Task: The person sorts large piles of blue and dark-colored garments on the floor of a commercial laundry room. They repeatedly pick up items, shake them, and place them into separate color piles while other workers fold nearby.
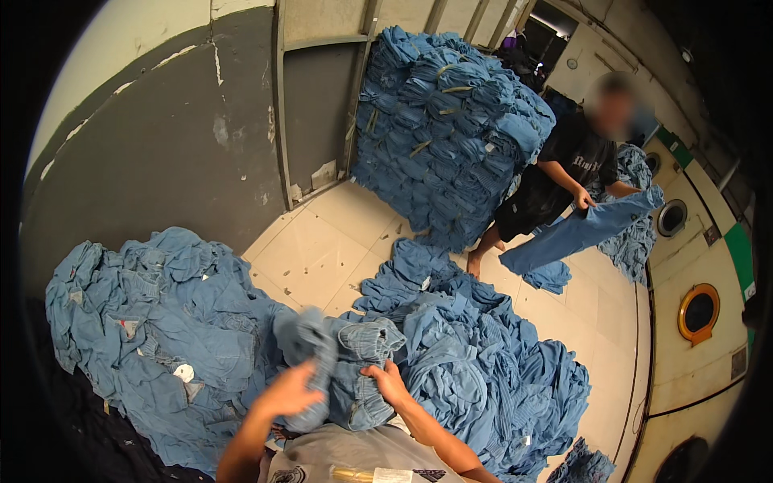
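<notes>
In front of my body is a folded blue denim garment (358, 394) with a gathered band along its upper edge. My right hand (388, 382) grips its right side, thumb on top and fingers curled behind. My left hand (291, 392) is slightly blurred at the left side, thumb and fingers apart, against a blurred fold of denim (310, 342). A large heap of loose blue denim garments (173, 322) lies to the left. Another crumpled denim heap (483, 362) spreads out just right of my right hand.
A tall stack of folded denim bundles (451, 145) stands by the far wall. To its right, a co-worker (576, 153) holds up blue trousers (580, 233). Front-loading machines (676, 282) line the right side. Dark clothes (88, 419) lie at lower left. Scraps dot the tiled floor (310, 245).
</notes>
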`<act>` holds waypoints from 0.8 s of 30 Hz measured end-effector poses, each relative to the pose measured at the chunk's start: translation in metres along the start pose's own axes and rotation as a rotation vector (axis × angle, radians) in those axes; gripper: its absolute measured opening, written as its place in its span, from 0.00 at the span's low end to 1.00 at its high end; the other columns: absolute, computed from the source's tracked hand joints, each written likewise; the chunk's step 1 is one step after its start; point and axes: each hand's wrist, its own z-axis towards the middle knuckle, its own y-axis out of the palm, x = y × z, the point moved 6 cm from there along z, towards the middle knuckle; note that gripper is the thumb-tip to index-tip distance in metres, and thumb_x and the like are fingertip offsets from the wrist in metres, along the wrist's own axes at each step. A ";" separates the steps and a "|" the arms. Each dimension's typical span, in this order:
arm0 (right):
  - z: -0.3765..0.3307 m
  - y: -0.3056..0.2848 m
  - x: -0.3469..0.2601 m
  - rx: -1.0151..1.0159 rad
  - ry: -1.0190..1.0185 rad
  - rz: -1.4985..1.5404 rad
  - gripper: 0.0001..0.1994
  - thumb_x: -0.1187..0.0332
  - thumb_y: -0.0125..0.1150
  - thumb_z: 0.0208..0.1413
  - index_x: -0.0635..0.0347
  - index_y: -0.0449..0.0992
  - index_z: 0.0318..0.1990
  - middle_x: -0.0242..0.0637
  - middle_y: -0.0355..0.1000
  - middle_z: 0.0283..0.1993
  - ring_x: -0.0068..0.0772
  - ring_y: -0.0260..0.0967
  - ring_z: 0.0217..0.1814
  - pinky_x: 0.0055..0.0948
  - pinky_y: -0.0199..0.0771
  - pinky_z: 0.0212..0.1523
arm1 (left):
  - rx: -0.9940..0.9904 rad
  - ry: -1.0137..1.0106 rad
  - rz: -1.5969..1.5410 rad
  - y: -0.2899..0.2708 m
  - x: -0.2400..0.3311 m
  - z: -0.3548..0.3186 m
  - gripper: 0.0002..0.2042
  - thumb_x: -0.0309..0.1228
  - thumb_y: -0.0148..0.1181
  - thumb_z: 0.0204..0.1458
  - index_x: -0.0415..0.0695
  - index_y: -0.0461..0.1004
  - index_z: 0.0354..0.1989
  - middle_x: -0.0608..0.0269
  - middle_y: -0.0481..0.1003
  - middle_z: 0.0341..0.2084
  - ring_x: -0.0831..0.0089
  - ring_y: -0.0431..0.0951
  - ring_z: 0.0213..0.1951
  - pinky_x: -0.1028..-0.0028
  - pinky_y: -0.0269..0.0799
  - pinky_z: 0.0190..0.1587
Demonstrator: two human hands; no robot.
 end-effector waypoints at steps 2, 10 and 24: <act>0.005 -0.001 0.002 -0.001 -0.025 -0.053 0.23 0.63 0.61 0.45 0.73 0.71 0.46 0.44 0.73 0.45 0.36 0.67 0.47 0.30 0.66 0.51 | -0.265 -0.071 0.430 0.063 0.011 0.009 0.44 0.41 0.60 0.47 0.32 0.47 0.69 0.36 0.77 0.36 0.44 0.79 0.39 0.60 0.74 0.46; 0.008 -0.046 0.033 0.138 0.047 0.100 0.25 0.63 0.63 0.43 0.74 0.71 0.47 0.47 0.74 0.45 0.39 0.70 0.48 0.30 0.67 0.52 | 0.116 -0.206 -0.768 -0.022 -0.069 0.015 0.23 0.20 0.61 0.41 0.36 0.72 0.51 0.57 0.78 0.39 0.69 0.79 0.40 0.70 0.76 0.42; -0.003 -0.169 0.092 0.417 0.070 0.353 0.19 0.64 0.63 0.39 0.69 0.72 0.38 0.41 0.72 0.37 0.34 0.68 0.38 0.32 0.67 0.43 | 1.265 0.077 -1.244 -0.132 -0.186 -0.281 0.08 0.37 0.55 0.48 0.46 0.72 0.25 0.64 0.73 0.17 0.65 0.75 0.19 0.65 0.75 0.28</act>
